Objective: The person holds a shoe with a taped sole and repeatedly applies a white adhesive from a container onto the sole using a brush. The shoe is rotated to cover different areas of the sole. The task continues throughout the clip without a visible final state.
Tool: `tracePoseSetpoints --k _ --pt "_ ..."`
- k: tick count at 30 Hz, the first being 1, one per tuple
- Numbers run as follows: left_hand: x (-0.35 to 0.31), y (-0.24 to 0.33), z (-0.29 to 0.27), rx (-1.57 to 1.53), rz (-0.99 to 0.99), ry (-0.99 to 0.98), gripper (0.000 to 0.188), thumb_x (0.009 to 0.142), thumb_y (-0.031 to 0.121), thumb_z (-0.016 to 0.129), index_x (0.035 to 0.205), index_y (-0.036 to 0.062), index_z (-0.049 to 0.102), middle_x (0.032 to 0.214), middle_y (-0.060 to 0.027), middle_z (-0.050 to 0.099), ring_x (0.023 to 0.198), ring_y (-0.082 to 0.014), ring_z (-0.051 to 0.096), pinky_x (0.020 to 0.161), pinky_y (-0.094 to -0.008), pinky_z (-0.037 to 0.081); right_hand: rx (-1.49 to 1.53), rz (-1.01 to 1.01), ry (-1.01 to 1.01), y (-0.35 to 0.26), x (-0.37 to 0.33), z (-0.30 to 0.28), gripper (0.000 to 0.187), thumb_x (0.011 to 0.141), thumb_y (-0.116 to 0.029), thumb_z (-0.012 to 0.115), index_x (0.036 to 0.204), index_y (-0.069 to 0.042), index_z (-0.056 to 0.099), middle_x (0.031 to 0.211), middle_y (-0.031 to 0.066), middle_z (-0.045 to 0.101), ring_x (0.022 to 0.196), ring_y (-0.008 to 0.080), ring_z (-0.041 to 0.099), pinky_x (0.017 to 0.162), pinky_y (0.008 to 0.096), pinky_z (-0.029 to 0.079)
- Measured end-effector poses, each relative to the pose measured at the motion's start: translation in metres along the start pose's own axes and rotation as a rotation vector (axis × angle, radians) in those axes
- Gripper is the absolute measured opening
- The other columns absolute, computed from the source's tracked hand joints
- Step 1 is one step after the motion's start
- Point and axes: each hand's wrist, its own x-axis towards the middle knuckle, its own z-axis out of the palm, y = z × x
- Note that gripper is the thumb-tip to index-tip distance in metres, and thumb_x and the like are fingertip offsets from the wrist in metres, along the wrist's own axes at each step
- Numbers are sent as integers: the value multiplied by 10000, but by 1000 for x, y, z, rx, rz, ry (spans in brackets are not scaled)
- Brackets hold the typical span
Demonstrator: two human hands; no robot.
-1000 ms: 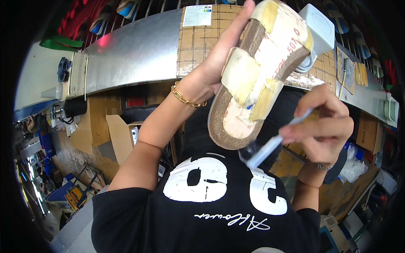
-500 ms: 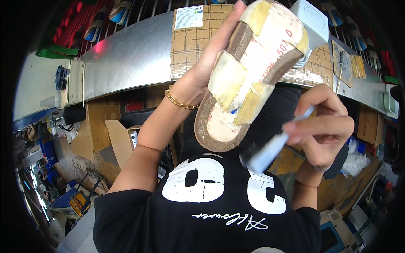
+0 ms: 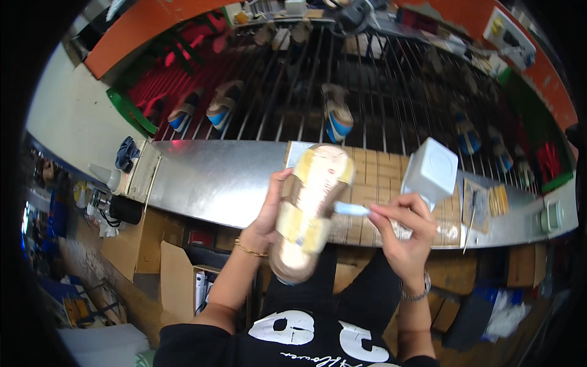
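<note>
My left hand point(image 3: 273, 205) is closed around the side of a sandal point(image 3: 313, 205), held underside up and tilted above the bench's front edge. The sandal has a brown cork-like rim, a pale printed middle and yellowish strap ends folded over the bottom. In my right hand point(image 3: 408, 232), thumb and fingers pinch a slim pale blue tool point(image 3: 351, 209). Its far end reaches close to the sandal's right side; blur hides whether the two touch. The tool's exact kind cannot be made out.
A cardboard sheet point(image 3: 379, 189) lies on the metal bench point(image 3: 214, 183), with a white square container point(image 3: 434, 168) on it. Behind runs a rack of metal rods point(image 3: 275, 92) carrying sandals point(image 3: 337, 116) under red light. An open carton point(image 3: 176, 275) stands below left, a pale green cup point(image 3: 551, 217) far right.
The view has tilted up, showing more of the rack. Both hands appear farther off, over the bench edge. The tool has swung from pointing down to pointing left, nearer the sandal.
</note>
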Motion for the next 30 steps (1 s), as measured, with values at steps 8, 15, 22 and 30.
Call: tracePoseSetpoints --k 8,15,22,30 --pt "158 106 -149 -397 -108 -18 782 860 741 590 1206 40 612 1042 -192 658 845 -269 679 675 -326 592 152 155 110 40 -2 -29 128 860 -25 774 986 -5 785 873 30 605 786 115 551 708 247 428" --pt "200 106 -137 -634 246 554 626 1023 586 429 1308 44 560 1169 -244 645 1019 -350 670 893 -444 598 174 309 15 55 -28 -42 141 828 -6 793 969 -4 788 858 32 596 823 117 557 731 246 442" --pt "249 37 -5 1109 602 282 751 824 586 735 1296 11 632 1244 -207 664 1098 -297 663 1012 -394 483 371 519 28 69 -34 -41 219 1020 -118 614 1143 29 719 873 7 617 808 69 535 726 220 436" --pt "249 81 -2 821 53 214 440 881 233 628 1260 11 594 1231 -189 648 1165 -325 630 988 -454 531 -77 447 93 64 -59 -97 220 967 -143 671 1160 -94 766 760 35 609 699 105 528 635 271 427"
